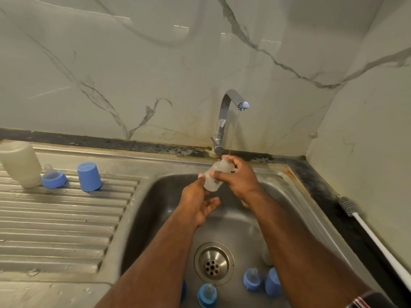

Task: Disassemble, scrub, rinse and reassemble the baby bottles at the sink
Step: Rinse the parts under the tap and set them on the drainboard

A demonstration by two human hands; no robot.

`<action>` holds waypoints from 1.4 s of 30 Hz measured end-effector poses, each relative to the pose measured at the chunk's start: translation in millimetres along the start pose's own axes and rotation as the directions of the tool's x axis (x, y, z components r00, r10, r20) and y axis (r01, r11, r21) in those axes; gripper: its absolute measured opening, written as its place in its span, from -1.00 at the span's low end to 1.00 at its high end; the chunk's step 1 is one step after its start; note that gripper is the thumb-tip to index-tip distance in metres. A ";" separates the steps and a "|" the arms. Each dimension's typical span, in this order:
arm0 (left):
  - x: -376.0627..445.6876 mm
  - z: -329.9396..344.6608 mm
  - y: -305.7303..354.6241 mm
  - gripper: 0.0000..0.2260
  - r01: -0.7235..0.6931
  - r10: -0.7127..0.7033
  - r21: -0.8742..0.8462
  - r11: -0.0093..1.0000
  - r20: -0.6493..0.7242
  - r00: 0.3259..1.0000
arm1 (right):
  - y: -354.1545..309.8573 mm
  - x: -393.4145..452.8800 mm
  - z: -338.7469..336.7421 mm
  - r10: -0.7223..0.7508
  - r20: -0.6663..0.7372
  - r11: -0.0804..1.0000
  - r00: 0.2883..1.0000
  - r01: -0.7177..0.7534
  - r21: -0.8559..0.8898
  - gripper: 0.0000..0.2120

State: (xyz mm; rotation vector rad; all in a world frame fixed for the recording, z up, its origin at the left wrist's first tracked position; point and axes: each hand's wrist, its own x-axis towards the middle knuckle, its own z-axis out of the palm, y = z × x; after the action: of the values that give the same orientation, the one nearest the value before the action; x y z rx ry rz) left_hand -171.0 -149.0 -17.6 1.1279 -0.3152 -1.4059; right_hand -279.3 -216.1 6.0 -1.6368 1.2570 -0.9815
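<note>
Rinsing occupies us: right hand (239, 176) holds a clear bottle (214, 175) under the tap (231, 103), left hand (201, 204) loose-fingered beneath (blue parts (252, 280) below the tap remain unwashed, we judge).

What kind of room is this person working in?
Most likely a home kitchen: a steel sink with a ribbed draining board, a running tap, and marble-look wall tiles behind.
</note>
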 end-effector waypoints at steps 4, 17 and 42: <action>-7.4 0.7 5.4 -0.74 -0.098 0.101 -0.101 0.990 0.017 0.995 | 1.0 -5.2 -7.5 0.225 0.087 0.792 0.970 -0.234 0.564 -0.69; 0.3 -0.4 11.9 -0.58 -0.611 0.648 0.264 0.747 -0.080 0.758 | -2.3 15.3 11.4 0.454 -0.090 0.796 0.887 -0.358 0.489 -0.83; 3.5 0.8 -1.4 -0.67 0.024 -0.024 0.020 1.000 -0.009 1.000 | -17.9 6.5 -21.2 0.035 0.004 0.998 0.999 -0.035 -0.061 -0.55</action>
State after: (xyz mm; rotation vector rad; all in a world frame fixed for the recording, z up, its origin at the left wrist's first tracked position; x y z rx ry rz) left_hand -171.8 -152.1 -19.8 1.1580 -0.3112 -1.4210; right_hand -291.8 -222.9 30.7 -1.6572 1.3196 -0.9252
